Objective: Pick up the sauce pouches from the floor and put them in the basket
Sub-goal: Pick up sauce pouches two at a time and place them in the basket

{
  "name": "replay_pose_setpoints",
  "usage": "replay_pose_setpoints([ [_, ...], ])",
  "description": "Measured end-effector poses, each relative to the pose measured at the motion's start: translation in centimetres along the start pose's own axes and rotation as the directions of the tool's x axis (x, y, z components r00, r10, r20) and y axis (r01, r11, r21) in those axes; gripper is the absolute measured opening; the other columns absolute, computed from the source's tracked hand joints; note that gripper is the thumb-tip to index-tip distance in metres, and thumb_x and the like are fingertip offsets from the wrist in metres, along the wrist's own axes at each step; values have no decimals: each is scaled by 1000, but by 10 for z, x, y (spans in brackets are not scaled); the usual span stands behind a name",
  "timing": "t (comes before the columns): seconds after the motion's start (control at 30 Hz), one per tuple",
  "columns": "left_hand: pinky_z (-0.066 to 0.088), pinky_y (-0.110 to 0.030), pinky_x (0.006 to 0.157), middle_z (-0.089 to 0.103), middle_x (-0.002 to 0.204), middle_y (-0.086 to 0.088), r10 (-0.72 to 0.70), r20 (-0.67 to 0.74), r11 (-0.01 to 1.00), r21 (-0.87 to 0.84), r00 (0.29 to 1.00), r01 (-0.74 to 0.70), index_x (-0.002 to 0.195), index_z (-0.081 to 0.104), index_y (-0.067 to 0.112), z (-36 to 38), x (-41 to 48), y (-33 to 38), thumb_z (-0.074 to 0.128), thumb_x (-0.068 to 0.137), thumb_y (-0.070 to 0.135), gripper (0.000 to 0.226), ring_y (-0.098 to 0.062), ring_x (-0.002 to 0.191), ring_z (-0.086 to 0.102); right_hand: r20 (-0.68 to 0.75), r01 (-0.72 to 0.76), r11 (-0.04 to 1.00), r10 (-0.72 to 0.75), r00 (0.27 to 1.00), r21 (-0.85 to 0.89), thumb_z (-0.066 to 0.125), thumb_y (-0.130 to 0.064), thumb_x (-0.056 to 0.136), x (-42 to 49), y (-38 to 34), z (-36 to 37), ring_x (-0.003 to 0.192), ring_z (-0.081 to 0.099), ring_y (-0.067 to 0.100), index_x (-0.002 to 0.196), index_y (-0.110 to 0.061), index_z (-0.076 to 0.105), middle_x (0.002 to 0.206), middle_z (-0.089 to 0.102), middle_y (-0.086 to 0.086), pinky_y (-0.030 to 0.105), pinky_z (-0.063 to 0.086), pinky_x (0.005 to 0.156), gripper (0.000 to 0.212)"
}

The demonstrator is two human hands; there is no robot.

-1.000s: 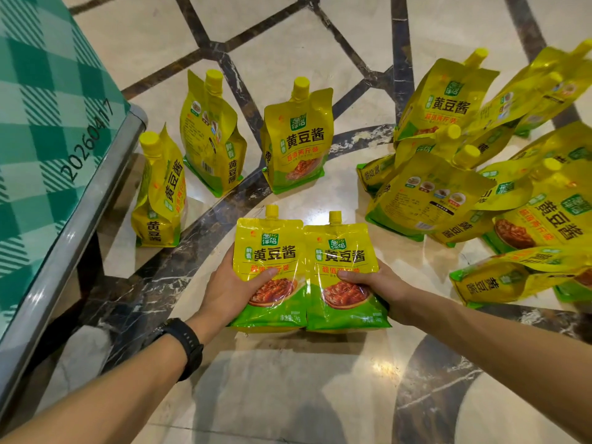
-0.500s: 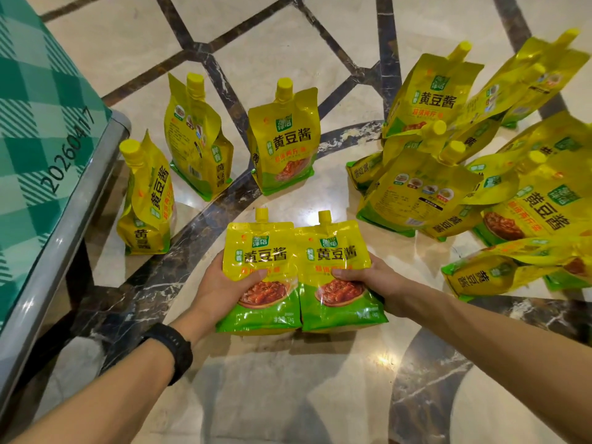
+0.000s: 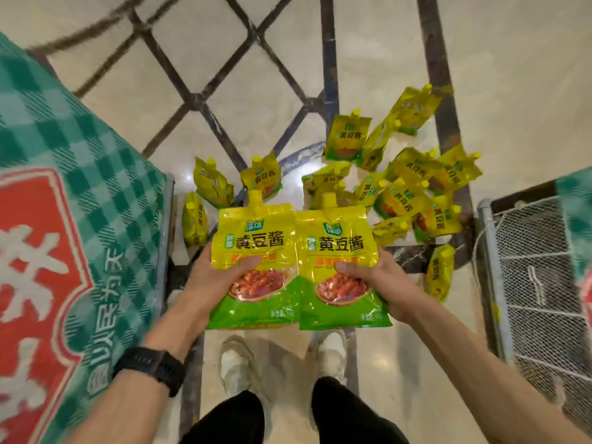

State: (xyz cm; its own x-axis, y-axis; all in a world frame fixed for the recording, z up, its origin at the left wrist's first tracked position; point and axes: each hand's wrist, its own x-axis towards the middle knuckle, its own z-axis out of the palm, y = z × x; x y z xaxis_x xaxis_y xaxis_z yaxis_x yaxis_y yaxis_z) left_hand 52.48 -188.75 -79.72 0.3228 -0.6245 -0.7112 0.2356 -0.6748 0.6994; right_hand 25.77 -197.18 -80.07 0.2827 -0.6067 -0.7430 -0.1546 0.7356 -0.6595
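Sauce pouches [image 3: 256, 241] held beside the wire basket [image 3: 541, 251].

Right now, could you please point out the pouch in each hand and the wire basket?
left-hand pouch [image 3: 253, 241]: head view, on its yellow printed front.
right-hand pouch [image 3: 336, 245]: head view, on its yellow printed front.
wire basket [image 3: 531, 238]: head view, on its white mesh.

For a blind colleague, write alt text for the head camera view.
A person's left hand grips one yellow-green sauce pouch and the right hand a second pouch, side by side above shoes. More pouches are scattered on the marble floor beyond; a wire basket stands at right.
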Motion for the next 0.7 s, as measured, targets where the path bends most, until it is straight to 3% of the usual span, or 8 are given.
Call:
replay_pose_setpoints([
  [0.07, 52, -24, 59, 72, 95, 7, 14, 14, 999, 43, 1000, -15, 119, 57, 28, 1, -81, 72, 85, 73, 22, 55, -7, 78, 70, -16, 23, 999, -22, 1000, 35, 79, -4, 74, -90, -57, 0, 88, 75, 21, 122, -18, 57, 101, 77, 4, 30, 60, 66, 54],
  [0.23, 55, -20, 75, 73, 105, 10, 159, 158, 983, 71, 975, -172, 125, 55, 32, 5, -237, 214, 92, 66, 34, 70, -6, 91, 71, -92, 171, 982, -163, 982, 85, 96, -22, 53, -281, -172, 2, 98, 73, 31, 122, -14, 61, 110, 75, 12, 41, 60, 78, 77],
  [0.33, 55, -40, 94, 75, 112, 7, 234, 246, 962, 82, 941, -260, 132, 54, 32, 17, -290, 262, 94, 59, 40, 84, -16, 104, 71, -185, 300, 948, -278, 943, 106, 86, -3, 67, -353, -208, 2, 95, 73, 29, 121, -10, 61, 108, 75, 13, 36, 61, 71, 61],
  [0.4, 55, -43, 94, 74, 113, 6, 295, 330, 938, 78, 897, -337, 132, 53, 32, 27, -308, 284, 92, 60, 38, 82, -16, 103, 71, -249, 367, 922, -330, 910, 121, 84, 1, 66, -389, -217, 0, 94, 74, 28, 120, -9, 62, 108, 75, 14, 33, 61, 69, 60],
  [0.53, 58, -55, 88, 74, 114, -6, 323, 532, 914, 38, 783, -403, 132, 53, 27, 55, -325, 312, 95, 59, 29, 85, -29, 102, 73, -406, 448, 884, -364, 838, 131, 93, -24, 53, -441, -217, -5, 105, 71, 30, 128, -10, 59, 114, 74, 10, 39, 59, 81, 84],
  [0.7, 59, -47, 85, 73, 117, -9, 290, 764, 865, 48, 577, -499, 134, 52, 20, 110, -357, 329, 93, 52, 38, 93, -30, 102, 73, -626, 587, 792, -373, 685, 170, 83, -6, 67, -518, -186, -9, 94, 74, 27, 119, -8, 64, 105, 76, 11, 28, 59, 67, 55],
])
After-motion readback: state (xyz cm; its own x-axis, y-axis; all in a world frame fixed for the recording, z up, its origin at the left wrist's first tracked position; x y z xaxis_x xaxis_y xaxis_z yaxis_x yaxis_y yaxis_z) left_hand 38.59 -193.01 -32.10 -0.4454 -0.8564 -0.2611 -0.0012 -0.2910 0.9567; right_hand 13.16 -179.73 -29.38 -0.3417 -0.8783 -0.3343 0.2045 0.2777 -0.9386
